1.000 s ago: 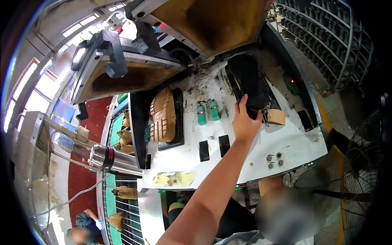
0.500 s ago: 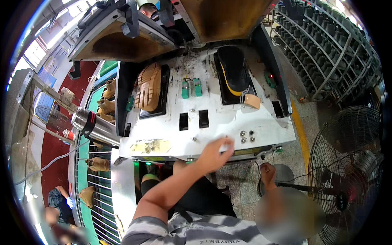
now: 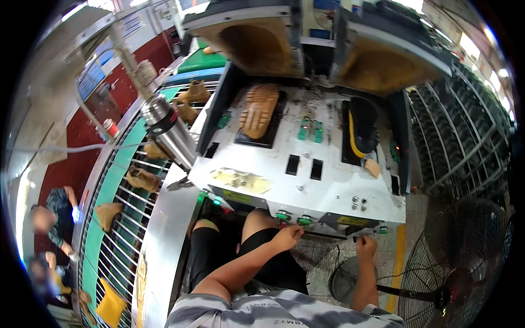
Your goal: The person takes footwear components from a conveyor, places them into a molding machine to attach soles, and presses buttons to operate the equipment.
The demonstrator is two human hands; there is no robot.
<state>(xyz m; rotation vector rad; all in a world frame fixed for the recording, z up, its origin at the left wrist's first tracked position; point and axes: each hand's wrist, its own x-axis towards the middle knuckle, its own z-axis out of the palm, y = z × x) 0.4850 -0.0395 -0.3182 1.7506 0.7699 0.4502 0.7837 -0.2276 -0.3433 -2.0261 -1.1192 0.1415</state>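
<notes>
Neither of our hands grasped anything: our left hand (image 3: 286, 236) reached with loosely curled, empty fingers to the green buttons (image 3: 290, 217) on the front edge of the white press machine (image 3: 328, 186), fingertips at or just below them, while our right hand (image 3: 365, 247) sat as a loose fist under the machine's front edge near a small green switch (image 3: 382, 230), and we could not tell whether it touched it. On the machine's top lay a tan shoe sole (image 3: 259, 109) on the left black plate and a black shoe (image 3: 362, 127) with a yellow edge on the right one, both well apart from our hands; left of the machine, tan boots (image 3: 141, 178) rode a wire conveyor (image 3: 117, 240), and a floor fan (image 3: 465, 262) stood at our right.
</notes>
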